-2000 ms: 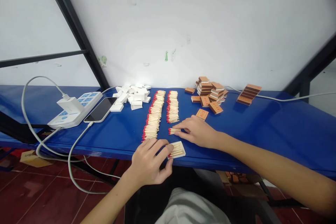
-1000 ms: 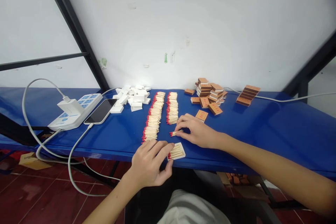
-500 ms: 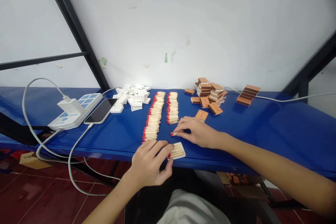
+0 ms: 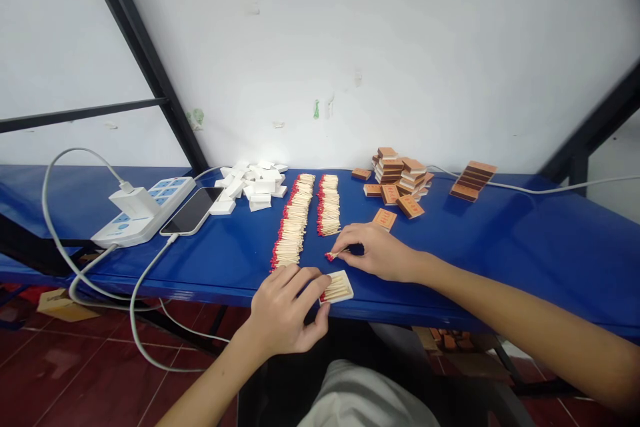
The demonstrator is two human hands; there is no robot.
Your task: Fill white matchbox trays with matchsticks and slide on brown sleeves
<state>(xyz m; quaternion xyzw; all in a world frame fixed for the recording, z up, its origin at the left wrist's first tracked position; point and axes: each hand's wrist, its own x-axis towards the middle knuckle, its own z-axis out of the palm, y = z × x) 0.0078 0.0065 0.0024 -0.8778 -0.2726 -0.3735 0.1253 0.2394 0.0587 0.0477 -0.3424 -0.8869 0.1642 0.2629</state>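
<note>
My left hand [image 4: 287, 312] grips the left side of a small white tray [image 4: 338, 287] part filled with red-tipped matches, at the near edge of the blue table [image 4: 500, 247]. Just behind the tray, my right hand [image 4: 373, 251] pinches a small bunch of matches [image 4: 334, 255] against the tabletop. Two long rows of matches [image 4: 306, 213] lie beyond my hands. A single orange matchbox sleeve [image 4: 385, 218] rests beside my right hand.
A heap of white inner trays [image 4: 253, 185] sits at the back left. Orange matchbox sleeves [image 4: 400, 177] are stacked at the back right, with a fanned row [image 4: 473, 179] farther right. A phone [image 4: 193, 209] and power strip [image 4: 143, 208] with cables lie at the left.
My right hand has gathered the loose matches into a tighter pinch and drawn them slightly rightward and nearer. My left hand and the tray have stayed put.
</note>
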